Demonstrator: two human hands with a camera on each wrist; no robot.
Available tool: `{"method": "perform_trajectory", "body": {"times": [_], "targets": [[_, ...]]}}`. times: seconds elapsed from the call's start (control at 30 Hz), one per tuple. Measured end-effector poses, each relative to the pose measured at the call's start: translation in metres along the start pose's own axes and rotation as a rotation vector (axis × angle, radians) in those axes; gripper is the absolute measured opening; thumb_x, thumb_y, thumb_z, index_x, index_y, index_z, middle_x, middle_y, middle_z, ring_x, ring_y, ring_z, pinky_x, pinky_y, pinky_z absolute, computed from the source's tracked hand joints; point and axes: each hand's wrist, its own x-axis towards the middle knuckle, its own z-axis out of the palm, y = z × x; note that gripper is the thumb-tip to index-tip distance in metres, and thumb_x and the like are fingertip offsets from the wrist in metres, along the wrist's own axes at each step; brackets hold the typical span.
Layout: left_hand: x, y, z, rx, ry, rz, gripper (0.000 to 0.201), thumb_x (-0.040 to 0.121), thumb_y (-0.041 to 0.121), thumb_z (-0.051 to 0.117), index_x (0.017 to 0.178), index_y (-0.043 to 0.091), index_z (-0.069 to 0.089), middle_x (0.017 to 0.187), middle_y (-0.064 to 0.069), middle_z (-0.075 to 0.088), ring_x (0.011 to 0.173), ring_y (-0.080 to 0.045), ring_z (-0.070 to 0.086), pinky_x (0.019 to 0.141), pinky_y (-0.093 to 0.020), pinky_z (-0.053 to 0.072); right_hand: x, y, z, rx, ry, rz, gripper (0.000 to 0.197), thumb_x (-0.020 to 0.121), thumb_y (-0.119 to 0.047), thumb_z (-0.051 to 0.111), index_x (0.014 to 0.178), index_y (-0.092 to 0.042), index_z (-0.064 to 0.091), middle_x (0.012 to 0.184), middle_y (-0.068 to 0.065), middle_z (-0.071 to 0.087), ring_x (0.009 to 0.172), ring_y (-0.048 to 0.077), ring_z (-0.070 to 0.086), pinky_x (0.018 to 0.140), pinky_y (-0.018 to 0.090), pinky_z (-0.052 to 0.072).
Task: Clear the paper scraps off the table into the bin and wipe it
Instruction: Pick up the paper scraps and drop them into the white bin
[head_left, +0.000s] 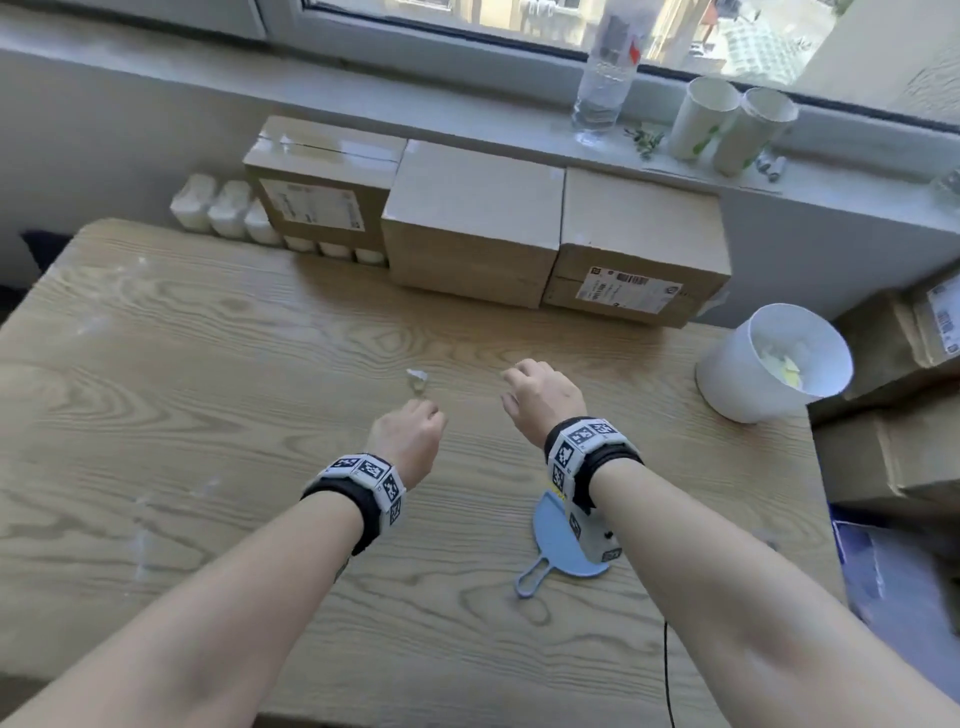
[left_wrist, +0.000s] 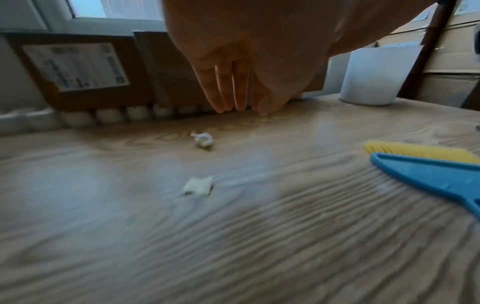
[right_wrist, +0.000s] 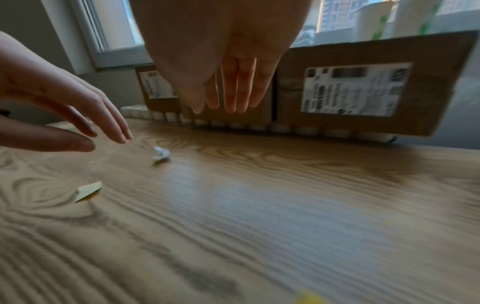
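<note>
Two bare hands hover above a wooden table (head_left: 156, 364), both empty with fingers loosely extended. Two paper scraps lie on it: a crumpled white scrap (left_wrist: 203, 139) just ahead of the left hand (head_left: 410, 441), and a flat pale scrap (left_wrist: 198, 186), possibly folded, beneath it. The right hand (head_left: 543, 397) is nearby. One white bin (head_left: 748, 374) holding scraps stands at the right edge. One blue brush (head_left: 563, 551) lies under the right wrist.

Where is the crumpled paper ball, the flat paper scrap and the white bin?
crumpled paper ball (left_wrist: 203, 139): left wrist view, on its middle.
flat paper scrap (left_wrist: 198, 185): left wrist view, on its flat top.
white bin (head_left: 737, 374): head view, on its outer wall.
</note>
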Motion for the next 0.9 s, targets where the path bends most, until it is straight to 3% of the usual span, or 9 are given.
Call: {"method": "perform_trajectory", "body": {"times": [0.17,0.33,0.43,0.5,0.57,0.63,0.77,0.83,0.9], "targets": [[-0.033,-0.044,0.026,-0.086,-0.054,-0.080,0.026,0.051,-0.004,0.074,0.073,0.007,0.065,0.079,-0.010,0.069,0.069,-0.027,0.068,0.043,-0.030,0.052,0.018,-0.054,0.034,0.029,-0.072,-0.027,0.032,0.095,-0.024,0.046,0.122,-0.010,0.056,0.126,0.008,0.055,0.116,0.026,0.050,0.092,0.035,0.042],[-0.042,-0.064,0.039,-0.200,-0.102,-0.092,0.033,0.079,-0.001,0.056,0.111,0.004,0.060,0.112,-0.017,0.063,0.100,-0.033,0.061,0.071,-0.042,0.053,0.036,-0.083,0.057,0.047,-0.113,-0.033,0.034,0.093,-0.014,0.045,0.126,-0.010,0.052,0.126,0.009,0.054,0.115,0.028,0.051,0.086,0.036,0.044],[-0.040,-0.068,0.041,-0.178,-0.122,-0.037,0.032,0.065,0.004,0.074,0.096,0.007,0.066,0.102,-0.013,0.068,0.086,-0.028,0.068,0.056,-0.033,0.055,0.047,-0.091,0.067,0.102,-0.094,-0.035,0.044,0.090,-0.002,0.044,0.133,-0.012,0.046,0.132,0.011,0.049,0.114,0.031,0.053,0.078,0.036,0.045],[-0.036,-0.073,0.048,-0.121,-0.110,0.008,0.037,0.049,0.007,0.082,0.084,0.011,0.070,0.096,-0.010,0.072,0.079,-0.022,0.071,0.049,-0.026,0.055,0.054,-0.094,0.072,0.128,-0.123,-0.026,0.051,0.089,0.000,0.041,0.138,-0.015,0.040,0.145,0.010,0.037,0.123,0.030,0.047,0.084,0.038,0.045],[-0.035,-0.075,0.050,-0.112,-0.066,0.086,0.022,0.061,0.008,0.068,0.083,0.012,0.070,0.098,-0.010,0.072,0.083,-0.021,0.071,0.050,-0.026,0.057,0.061,-0.094,0.073,0.144,-0.172,-0.039,0.054,0.089,0.000,0.039,0.139,-0.019,0.037,0.154,0.008,0.023,0.129,0.029,0.042,0.089,0.040,0.044],[-0.032,-0.078,0.052,-0.092,-0.028,0.137,0.032,0.068,0.013,0.041,0.081,0.013,0.071,0.097,-0.007,0.072,0.082,-0.019,0.070,0.051,-0.024,0.056,0.066,-0.094,0.072,0.126,-0.238,-0.064,0.052,0.091,-0.003,0.039,0.139,-0.022,0.037,0.157,0.004,0.017,0.132,0.028,0.038,0.093,0.041,0.043],[-0.029,-0.082,0.060,-0.051,-0.011,0.181,0.032,0.071,0.015,0.037,0.073,0.011,0.069,0.086,-0.005,0.070,0.078,-0.020,0.063,0.047,-0.025,0.054,0.071,-0.094,0.071,0.121,-0.255,-0.051,0.035,0.097,-0.017,0.039,0.131,-0.014,0.045,0.146,0.005,0.035,0.131,0.025,0.037,0.095,0.038,0.039],[-0.029,-0.081,0.062,-0.057,-0.034,0.133,0.025,0.071,0.013,0.040,0.070,0.009,0.065,0.078,-0.007,0.065,0.076,-0.021,0.056,0.041,-0.027,0.051,0.072,-0.097,0.069,0.328,-0.247,0.114,0.029,0.098,-0.023,0.038,0.121,-0.009,0.050,0.128,0.007,0.050,0.120,0.024,0.045,0.089,0.036,0.038],[-0.027,-0.077,0.057,-0.098,-0.078,0.069,0.006,0.071,0.005,0.055,0.070,0.005,0.062,0.075,-0.011,0.062,0.070,-0.026,0.060,0.041,-0.032,0.052,0.073,-0.097,0.068,0.530,-0.228,0.291,0.025,0.095,-0.026,0.040,0.109,-0.010,0.053,0.112,0.007,0.057,0.105,0.026,0.050,0.078,0.035,0.035]]}}
